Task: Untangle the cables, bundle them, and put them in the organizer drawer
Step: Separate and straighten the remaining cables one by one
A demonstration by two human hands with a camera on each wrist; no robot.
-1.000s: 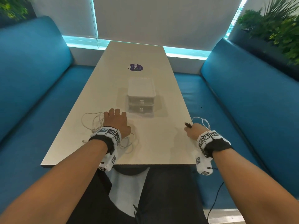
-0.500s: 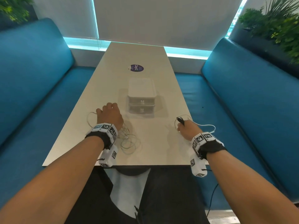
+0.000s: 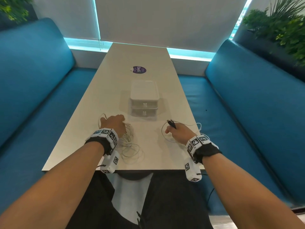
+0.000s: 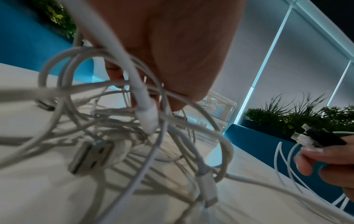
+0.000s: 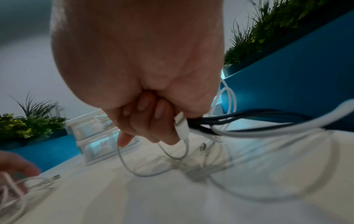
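Cool window backlight, dim wrist views blurred up close, wide-angle bending at edges.

Bare forearms, each wearing a black fabric wrist strap [image 3: 99,144] ringed with white blocks printed with black square-patterned markers [image 3: 107,133]; white camera housing [image 3: 192,171] hangs beneath; dark trousers.

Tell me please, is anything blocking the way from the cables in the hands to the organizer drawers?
Nothing lies on the table between them, but both drawers of the organizer look closed. The left hand grips the white tangle; the right hand pinches cable ends.
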